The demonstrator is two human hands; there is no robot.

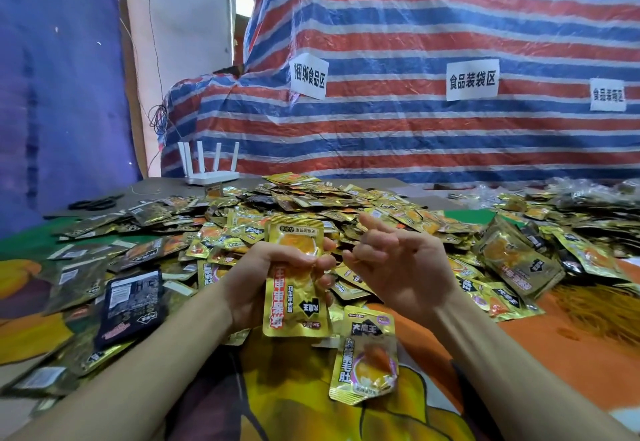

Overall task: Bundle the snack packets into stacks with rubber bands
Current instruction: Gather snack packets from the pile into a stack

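Gripping gold packet stack in left hand | right hand half-curled beside it, possibly pinching something; cannot tell

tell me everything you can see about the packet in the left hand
The held packet is crinkled shiny gold foil with red characters, a black diamond logo and an orange picture near its top. Its print is upside down in this view. It stands roughly upright over the heap of packets, gripped round its middle by the left hand, fingers curled across its front.
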